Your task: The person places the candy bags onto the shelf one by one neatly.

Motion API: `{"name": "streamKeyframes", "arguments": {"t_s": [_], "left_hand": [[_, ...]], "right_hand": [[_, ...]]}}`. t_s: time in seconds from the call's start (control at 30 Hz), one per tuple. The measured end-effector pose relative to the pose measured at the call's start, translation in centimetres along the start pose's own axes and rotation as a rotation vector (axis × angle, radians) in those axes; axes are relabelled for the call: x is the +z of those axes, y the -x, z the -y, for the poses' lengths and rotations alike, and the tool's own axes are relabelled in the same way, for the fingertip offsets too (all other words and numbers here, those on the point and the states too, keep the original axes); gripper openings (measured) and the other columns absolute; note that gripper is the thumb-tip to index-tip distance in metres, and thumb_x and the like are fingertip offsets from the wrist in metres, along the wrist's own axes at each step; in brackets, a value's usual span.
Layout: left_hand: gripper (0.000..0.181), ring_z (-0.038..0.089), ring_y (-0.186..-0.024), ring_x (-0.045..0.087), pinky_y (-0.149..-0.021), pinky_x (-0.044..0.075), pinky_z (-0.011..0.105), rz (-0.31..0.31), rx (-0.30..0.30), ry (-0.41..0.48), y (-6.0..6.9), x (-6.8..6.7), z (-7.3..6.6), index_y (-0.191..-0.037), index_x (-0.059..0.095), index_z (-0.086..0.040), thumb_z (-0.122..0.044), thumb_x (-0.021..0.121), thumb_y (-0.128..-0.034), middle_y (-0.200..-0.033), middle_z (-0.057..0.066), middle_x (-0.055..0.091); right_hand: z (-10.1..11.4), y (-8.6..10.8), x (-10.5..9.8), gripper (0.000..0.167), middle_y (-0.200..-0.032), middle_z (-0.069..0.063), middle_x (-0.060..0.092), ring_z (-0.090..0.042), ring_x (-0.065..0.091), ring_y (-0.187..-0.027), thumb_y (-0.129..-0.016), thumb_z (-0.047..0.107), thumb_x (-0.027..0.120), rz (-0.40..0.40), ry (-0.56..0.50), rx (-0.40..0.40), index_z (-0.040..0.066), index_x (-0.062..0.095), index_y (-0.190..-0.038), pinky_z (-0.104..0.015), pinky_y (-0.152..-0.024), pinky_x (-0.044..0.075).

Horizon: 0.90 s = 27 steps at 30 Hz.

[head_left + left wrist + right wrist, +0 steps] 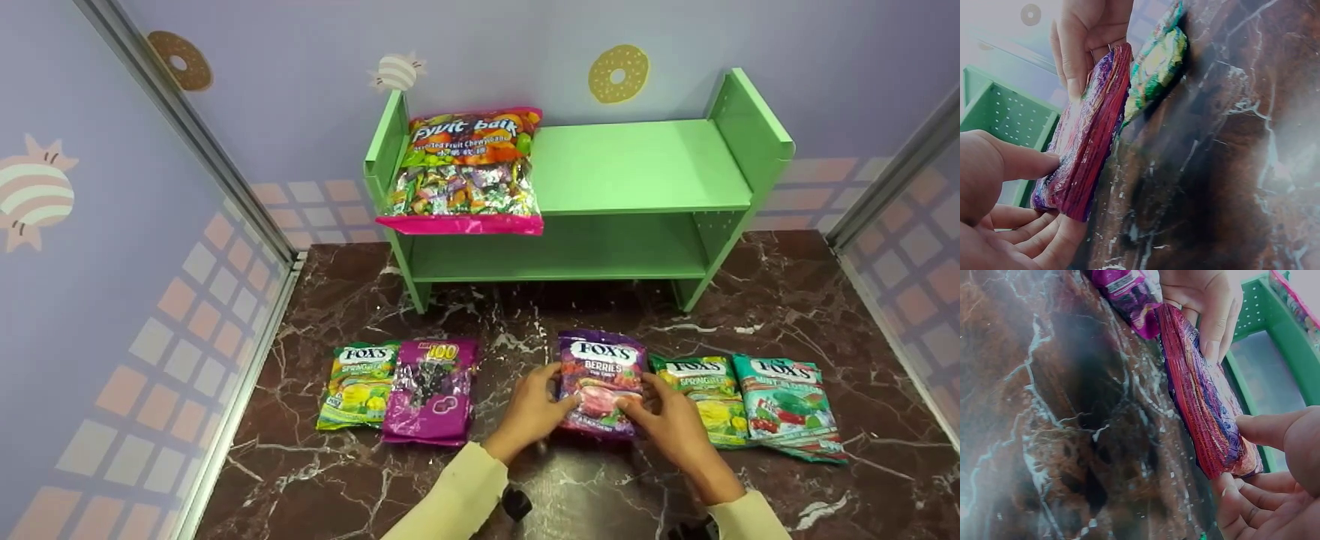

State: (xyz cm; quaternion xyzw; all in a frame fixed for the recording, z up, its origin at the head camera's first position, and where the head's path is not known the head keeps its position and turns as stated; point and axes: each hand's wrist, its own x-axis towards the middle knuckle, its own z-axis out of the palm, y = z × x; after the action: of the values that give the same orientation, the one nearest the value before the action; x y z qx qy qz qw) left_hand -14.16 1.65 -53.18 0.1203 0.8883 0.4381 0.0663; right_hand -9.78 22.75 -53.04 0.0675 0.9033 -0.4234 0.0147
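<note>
Left of the left grip [531, 409], a Spring bag [356, 386] lies on the worktop [300, 480]; the purple bag [429, 409] overlaps its right edge, nearer the grip. Beyond the left grip, the fruit bag [465, 176] sits at the left end of the shelf [637, 165], on the upper level. The left grip pinches one edge of the Berries bag [601, 375], thumb on the face, fingers beneath. The right grip [670, 420] pinches the opposite edge likewise, holding the bag between both grips. Just right of it lies a second Spring bag [726, 412]; farther right, the Mint bag [791, 405] adjoins that.
</note>
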Motion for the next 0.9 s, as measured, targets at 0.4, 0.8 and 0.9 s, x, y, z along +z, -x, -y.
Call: {"name": "streamKeyframes", "arguments": {"t_s": [0.4, 0.8, 0.9], "left_hand": [[0.058, 0.007, -0.066, 0.052, -0.062, 0.045, 0.020, -0.030, 0.056, -0.005, 0.1, -1.6, -1.5, -0.131, 0.056, -0.005, -0.027, 0.077, -0.0811, -0.095, 0.003, 0.063], [0.059, 0.003, -0.067, 0.051, -0.065, 0.045, 0.019, -0.061, 0.125, -0.044, 0.1, -2.9, -2.6, -0.131, 0.057, -0.005, -0.029, 0.077, -0.0808, -0.089, 0.002, 0.062], [0.060, 0.004, -0.068, 0.051, -0.066, 0.045, 0.019, -0.054, 0.126, -0.047, 0.0, -3.4, -2.9, -0.132, 0.056, -0.006, -0.030, 0.077, -0.0812, -0.089, 0.000, 0.061]], "right_hand": [[2.0, 0.2, -1.4, 0.063, -0.106, -0.015, 0.066, -0.018, 0.062, -0.084, -0.088, 0.039, 0.069, -0.011, -0.004, -0.016, 0.000, 0.051, -0.135, -0.027, -0.070, 0.050], [3.7, 0.4, -2.6, 0.058, -0.102, -0.013, 0.066, -0.013, 0.059, -0.076, -0.089, 0.036, 0.068, -0.028, -0.008, -0.058, 0.004, 0.051, -0.134, -0.021, -0.060, 0.047], [4.1, 0.5, -2.9, 0.058, -0.101, -0.012, 0.066, -0.011, 0.060, -0.074, -0.089, 0.036, 0.069, -0.042, -0.001, -0.081, 0.005, 0.052, -0.134, -0.021, -0.058, 0.046]]}}
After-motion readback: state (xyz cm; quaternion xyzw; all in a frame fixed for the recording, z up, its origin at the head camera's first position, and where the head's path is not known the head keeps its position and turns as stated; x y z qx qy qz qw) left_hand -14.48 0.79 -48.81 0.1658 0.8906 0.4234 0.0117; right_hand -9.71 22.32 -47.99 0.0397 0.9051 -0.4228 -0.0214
